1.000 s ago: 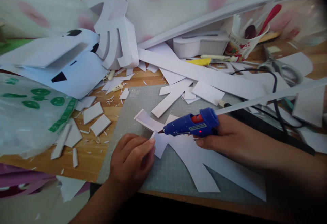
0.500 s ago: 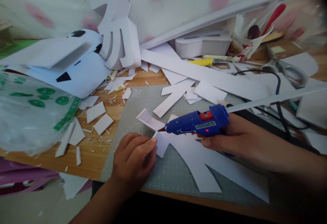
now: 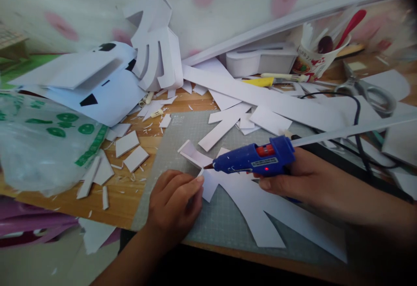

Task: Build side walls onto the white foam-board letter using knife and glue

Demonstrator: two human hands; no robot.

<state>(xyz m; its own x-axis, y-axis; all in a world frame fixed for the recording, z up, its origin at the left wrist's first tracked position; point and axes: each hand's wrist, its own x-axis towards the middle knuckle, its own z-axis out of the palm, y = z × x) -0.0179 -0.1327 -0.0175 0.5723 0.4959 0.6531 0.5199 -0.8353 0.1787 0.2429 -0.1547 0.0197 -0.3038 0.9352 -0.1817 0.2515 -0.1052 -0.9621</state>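
Note:
My right hand (image 3: pixel 293 177) is closed around a blue hot glue gun (image 3: pixel 250 157), whose red light is on and from whose back a long glue stick (image 3: pixel 352 130) sticks out. The gun's nozzle touches or nearly touches a narrow white strip (image 3: pixel 201 172) pinched between the thumb and fingers of my left hand (image 3: pixel 176 199). That strip stands at the edge of a flat white cut-out (image 3: pixel 241 194) with long curved legs, lying on the grey cutting mat (image 3: pixel 224 229). A raised strip edges the cut-out's upper left arm. My left fingers hide part of the join.
White offcuts (image 3: pixel 137 158) litter the wooden table at left, beside a plastic bag (image 3: pixel 48 155). Behind stand a white built-up letter shape (image 3: pixel 156 55) and a cup of spoons (image 3: pixel 312 58). Scissors (image 3: pixel 368 92), a yellow-handled knife (image 3: pixel 260 81) and a black cable (image 3: pixel 356 121) lie at right.
The whole view has shifted slightly, so everything sits a little further right and lower. Both hands, the glue gun and the strip keep nearly the same places relative to each other.

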